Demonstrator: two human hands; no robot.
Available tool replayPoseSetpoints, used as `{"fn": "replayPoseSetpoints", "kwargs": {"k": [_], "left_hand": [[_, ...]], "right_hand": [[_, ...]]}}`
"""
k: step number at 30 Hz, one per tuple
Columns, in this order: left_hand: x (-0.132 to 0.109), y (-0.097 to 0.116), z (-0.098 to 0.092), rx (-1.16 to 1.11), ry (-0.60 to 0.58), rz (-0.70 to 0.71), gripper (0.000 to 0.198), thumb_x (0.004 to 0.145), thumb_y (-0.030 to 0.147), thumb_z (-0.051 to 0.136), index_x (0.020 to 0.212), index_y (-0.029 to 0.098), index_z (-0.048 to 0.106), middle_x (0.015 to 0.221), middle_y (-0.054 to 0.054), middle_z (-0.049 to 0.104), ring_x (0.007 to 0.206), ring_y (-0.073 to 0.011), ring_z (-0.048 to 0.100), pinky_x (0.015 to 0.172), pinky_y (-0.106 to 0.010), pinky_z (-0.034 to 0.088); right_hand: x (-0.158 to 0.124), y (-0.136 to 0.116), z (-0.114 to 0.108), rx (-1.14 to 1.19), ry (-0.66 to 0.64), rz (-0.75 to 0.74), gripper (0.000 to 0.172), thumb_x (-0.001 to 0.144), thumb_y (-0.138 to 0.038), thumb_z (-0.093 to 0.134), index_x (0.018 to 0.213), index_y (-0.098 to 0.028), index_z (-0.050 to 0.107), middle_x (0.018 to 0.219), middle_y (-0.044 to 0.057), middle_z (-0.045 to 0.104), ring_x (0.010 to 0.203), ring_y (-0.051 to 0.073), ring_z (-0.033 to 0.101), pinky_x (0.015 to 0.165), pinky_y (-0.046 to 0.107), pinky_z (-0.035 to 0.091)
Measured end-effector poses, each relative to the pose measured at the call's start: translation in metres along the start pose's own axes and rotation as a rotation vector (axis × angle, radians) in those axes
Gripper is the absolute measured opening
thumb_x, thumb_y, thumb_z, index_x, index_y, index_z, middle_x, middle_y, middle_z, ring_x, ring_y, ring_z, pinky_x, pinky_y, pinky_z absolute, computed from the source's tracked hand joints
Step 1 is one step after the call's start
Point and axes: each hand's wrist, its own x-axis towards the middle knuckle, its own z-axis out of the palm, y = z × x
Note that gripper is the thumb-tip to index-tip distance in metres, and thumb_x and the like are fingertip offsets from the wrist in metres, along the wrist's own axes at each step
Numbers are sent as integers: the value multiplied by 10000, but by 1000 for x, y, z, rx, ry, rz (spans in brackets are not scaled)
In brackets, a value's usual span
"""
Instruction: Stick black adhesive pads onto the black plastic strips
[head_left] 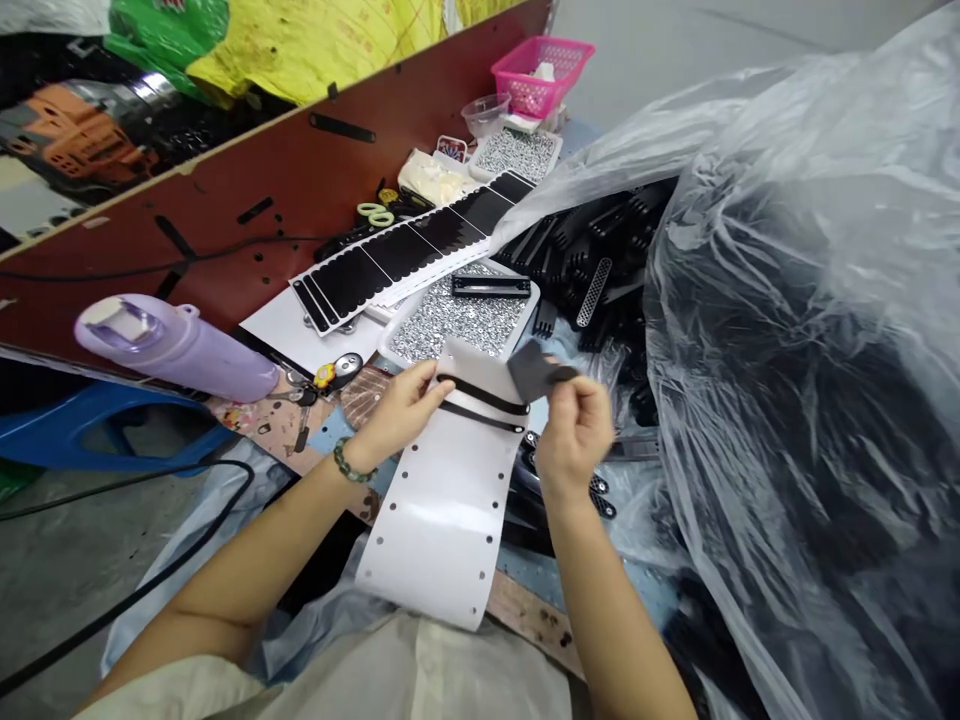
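My left hand [401, 405] pinches the white strip [442, 510], right hand [574, 435] pinches a black patch [534, 368]; held loosely, it could fold onto itself.

My left grip [405, 405] was pinched closed, wrist straight; my right grip [574, 435] was pinched too, raised just beside it, forearms bare.

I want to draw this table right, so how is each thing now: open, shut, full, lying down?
left hand, pinching the white backing strip near its top.
right hand, pinching a black sticker just above the strip.
white backing strip, mostly bare, draped over the table edge.
purple water bottle, lying on its side, cap on.
tray of small metal parts, full.
clear plastic bag, open, black parts showing.
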Motion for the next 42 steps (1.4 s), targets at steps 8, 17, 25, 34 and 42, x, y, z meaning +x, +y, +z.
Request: {"fn": "replayPoseSetpoints", "kwargs": {"k": [8,17,25,34,42], "left_hand": [[22,15,18,-239,-226,-43,178,824,311,575,933,172,596,870,-25,601,824,-165,558,775,-291,451],[25,18,23,-299,-104,-134,333,849,413,548,636,172,463,604,30,446,575,-107,441,558,-242,378],[65,10,5,364,301,182,204,789,260,638,944,146,571,945,-60,564,882,-202,554,822,-354,460],[-24,23,75,133,-565,152,293,905,187,442,1185,192,529,1132,-82,608,966,-170,625,827,-301,534],[-12,4,92,57,-552,-136,311,858,192,517,1157,166,598,1021,-65,679,890,-171,652,780,-276,523]], "right_hand": [[1,14,-25,-357,-60,-203,131,915,-236,462,933,-224,591,960,73,664,940,197,621,837,372,504],[-9,14,10,-260,-302,-423,171,882,-131,499,999,-208,596,1033,85,697,935,194,653,797,354,521],[-11,0,-85,12,90,137,101,921,-227,483,977,-222,567,850,7,638,687,117,602,663,288,503],[-66,38,-99,-466,-520,60,178,917,-224,495,1053,-231,610,988,69,641,944,192,609,847,375,509],[-68,43,-94,-562,-562,-4,209,919,-206,484,1086,-206,611,971,80,650,933,206,598,850,385,507]]}}
